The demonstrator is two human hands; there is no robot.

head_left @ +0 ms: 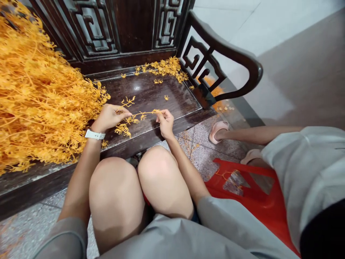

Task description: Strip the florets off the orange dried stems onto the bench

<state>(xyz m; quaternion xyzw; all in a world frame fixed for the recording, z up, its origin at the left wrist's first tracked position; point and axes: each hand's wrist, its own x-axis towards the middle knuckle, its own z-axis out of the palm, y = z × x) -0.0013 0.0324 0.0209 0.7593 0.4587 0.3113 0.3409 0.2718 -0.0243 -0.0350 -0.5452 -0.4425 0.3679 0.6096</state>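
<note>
A thin orange plastic stem (147, 113) is stretched between my hands above the dark wooden bench (151, 88). My left hand (110, 117), with a white watch band at its wrist, pinches one end between thumb and fingers. At the other end, my right hand (166, 122) has its fingertips closed on the stem near a small flower-like tip. Just below the stem lie several loose orange plastic flower pieces (123, 129), and a short branched piece (128, 101) rests beyond my left hand. A large heap of orange plastic flower stems (48, 93) rises beside my left hand.
Small orange flower heads (168, 68) are piled in the bench's far right corner, beside the curved armrest (229, 50). On my right are another person's leg (248, 135) and pink shoe (219, 131). A red plastic thing with openings (258, 212) lies nearby.
</note>
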